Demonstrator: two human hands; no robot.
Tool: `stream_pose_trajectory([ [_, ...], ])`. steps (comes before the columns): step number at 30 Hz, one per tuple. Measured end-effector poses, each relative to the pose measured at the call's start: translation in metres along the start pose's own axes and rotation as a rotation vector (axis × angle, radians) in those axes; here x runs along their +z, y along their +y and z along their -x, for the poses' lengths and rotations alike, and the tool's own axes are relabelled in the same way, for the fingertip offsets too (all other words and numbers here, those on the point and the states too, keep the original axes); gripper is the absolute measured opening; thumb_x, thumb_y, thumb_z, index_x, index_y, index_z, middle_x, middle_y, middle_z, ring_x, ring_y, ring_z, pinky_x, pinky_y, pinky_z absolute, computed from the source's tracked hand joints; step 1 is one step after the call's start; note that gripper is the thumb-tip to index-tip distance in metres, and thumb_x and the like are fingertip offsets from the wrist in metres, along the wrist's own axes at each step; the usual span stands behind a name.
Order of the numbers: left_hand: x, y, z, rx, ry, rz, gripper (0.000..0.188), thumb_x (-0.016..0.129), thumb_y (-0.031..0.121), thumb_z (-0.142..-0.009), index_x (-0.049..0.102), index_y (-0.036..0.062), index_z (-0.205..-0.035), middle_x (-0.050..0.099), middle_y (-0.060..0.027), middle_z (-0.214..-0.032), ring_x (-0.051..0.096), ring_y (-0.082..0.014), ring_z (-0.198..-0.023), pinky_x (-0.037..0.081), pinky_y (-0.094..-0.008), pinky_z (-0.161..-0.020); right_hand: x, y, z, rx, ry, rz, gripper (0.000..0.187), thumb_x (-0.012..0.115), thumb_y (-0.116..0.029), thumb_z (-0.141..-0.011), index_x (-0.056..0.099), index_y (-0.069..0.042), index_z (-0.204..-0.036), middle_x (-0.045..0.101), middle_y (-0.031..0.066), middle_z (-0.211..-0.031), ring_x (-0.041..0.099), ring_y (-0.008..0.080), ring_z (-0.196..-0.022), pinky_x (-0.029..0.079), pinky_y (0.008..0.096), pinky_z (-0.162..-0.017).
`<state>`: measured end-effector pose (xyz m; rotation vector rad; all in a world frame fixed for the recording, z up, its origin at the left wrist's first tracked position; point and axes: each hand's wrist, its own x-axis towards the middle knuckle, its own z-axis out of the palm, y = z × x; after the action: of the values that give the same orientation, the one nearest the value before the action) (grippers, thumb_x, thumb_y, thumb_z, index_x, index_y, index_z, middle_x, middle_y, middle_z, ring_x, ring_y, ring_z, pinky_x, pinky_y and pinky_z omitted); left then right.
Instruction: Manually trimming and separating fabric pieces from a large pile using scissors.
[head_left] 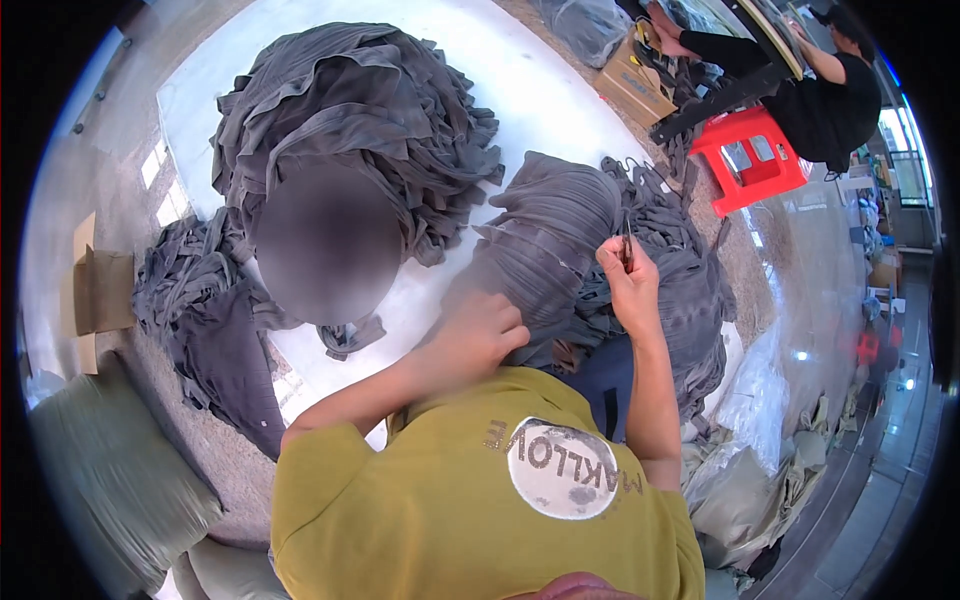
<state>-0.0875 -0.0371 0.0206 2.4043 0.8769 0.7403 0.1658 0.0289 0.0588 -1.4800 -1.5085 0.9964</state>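
My left hand (482, 328), a little smeared, is closed with its fingers curled beside the near edge of a stack of dark grey knit fabric pieces (562, 215). Whatever it may pinch is hidden. My right hand (632, 285) is raised over the right side of that stack, wrapped round small dark thread snips (627, 252) with the thin tip pointing away from me. More grey pieces (690, 260) hang in a loose heap to the right. Beyond my left hand, a big swirled pile of grey pieces (350, 110) covers the white table (520, 70); a round blurred patch hides part of it.
Grey fabric (225, 350) spills over the table's left edge. An open carton (100, 290) and a full green sack (120, 470) stand at left. Far right, a person in black (825, 110) sits by a red stool (750, 155). Clear plastic (750, 410) lies at right.
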Motion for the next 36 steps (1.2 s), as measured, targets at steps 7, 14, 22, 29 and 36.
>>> stream_pose_trajectory([
  [7,-0.002,-0.078,0.011,-0.703,0.243,1.179,0.007,0.066,0.009,-0.087,0.064,0.0051,-0.093,0.061,0.0004,-0.082,0.058,-0.0082,-0.08,0.047,-0.0239,-0.072,0.028,0.008,0.009,0.009,-0.009,0.041,0.017,0.066,-0.015,-0.094,0.062,0.0,-0.087,0.05,-0.0056,-0.068,0.041,0.0026,-0.063,0.037,0.0211,-0.057],
  [14,0.053,-0.161,0.023,-0.78,0.018,0.896,0.016,0.068,0.008,-0.086,0.068,0.0021,-0.101,0.065,-0.0038,-0.082,0.063,-0.019,-0.077,0.05,-0.0306,-0.074,0.047,-0.001,-0.003,0.023,-0.037,0.045,0.013,0.066,-0.012,-0.092,0.063,0.0,-0.088,0.052,-0.0061,-0.068,0.042,0.002,-0.063,0.037,0.0208,-0.057],
  [22,-0.045,-0.152,0.03,-0.681,0.271,0.653,0.01,0.065,0.008,-0.087,0.068,-0.0012,-0.087,0.063,0.0002,-0.08,0.056,-0.0071,-0.073,0.046,-0.0242,-0.066,0.081,-0.036,-0.031,-0.024,-0.28,0.131,0.014,0.064,-0.012,-0.093,0.068,0.0,-0.098,0.06,-0.0056,-0.076,0.048,0.0023,-0.068,0.039,0.0206,-0.061],
  [29,-0.046,-0.138,0.03,-0.782,0.386,1.072,0.008,0.066,0.012,-0.09,0.068,0.005,-0.086,0.06,0.0054,-0.073,0.05,-0.0019,-0.063,0.04,-0.0191,-0.057,0.11,-0.031,-0.063,-0.065,-0.444,0.311,0.018,0.065,-0.017,-0.091,0.069,-0.002,-0.099,0.058,0.0021,-0.064,0.05,0.0077,-0.059,0.041,0.0269,-0.057],
  [36,-0.077,-0.139,0.062,-0.672,0.745,1.345,0.005,0.069,0.008,-0.092,0.069,0.0034,-0.093,0.06,0.0026,-0.073,0.048,-0.002,-0.057,0.035,-0.0156,-0.05,0.114,-0.032,-0.08,-0.111,-0.643,0.489,0.027,0.068,-0.027,-0.082,0.07,-0.002,-0.094,0.065,0.0148,-0.071,0.061,0.0284,-0.063,0.048,0.0364,-0.062],
])
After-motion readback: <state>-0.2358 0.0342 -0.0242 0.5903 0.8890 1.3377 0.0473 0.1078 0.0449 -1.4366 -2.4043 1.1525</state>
